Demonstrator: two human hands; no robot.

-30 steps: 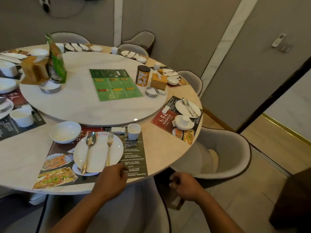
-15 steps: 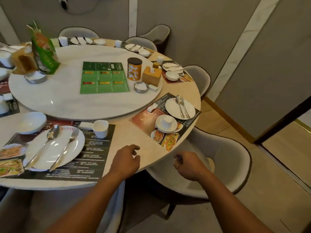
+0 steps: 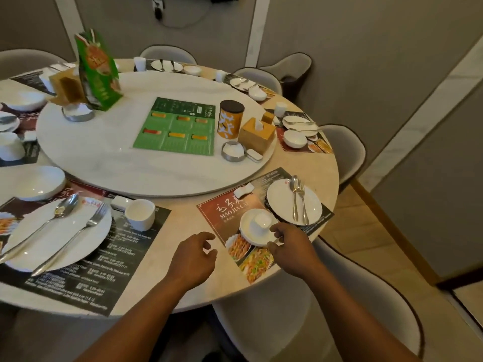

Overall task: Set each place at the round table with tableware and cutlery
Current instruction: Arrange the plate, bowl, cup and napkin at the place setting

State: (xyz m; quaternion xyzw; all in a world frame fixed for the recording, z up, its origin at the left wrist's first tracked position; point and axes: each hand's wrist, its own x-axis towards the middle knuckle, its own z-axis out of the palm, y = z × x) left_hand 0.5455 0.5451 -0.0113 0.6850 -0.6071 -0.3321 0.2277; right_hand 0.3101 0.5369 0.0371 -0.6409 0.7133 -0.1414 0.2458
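place setting at the 4 o'clock edge of the round surface (image 3: pixel 183 223). the right hand (image 3: pixel 290 246) is pinching the 4 o'clock rim of the bowl (image 3: pixel 247 231), thumb over the lip and fingers at its edge, a grip that suits sliding or lifting it without touching the inside. a cup (image 3: pixel 261 222) is sitting upside down in the bowl, probably so the two travel as one stack. the left hand (image 3: pixel 194 257) is hovering at the bowl's 8 o'clock, fingers loosely curled and holding nothing, seemingly readying to take the cup. the plate (image 3: pixel 282 205), at the bowl's 2 o'clock on the place mat (image 3: pixel 222 207), is carrying the spoon (image 3: pixel 294 197) and fork (image 3: pixel 303 202) side by side, handles pointing toward the seat.
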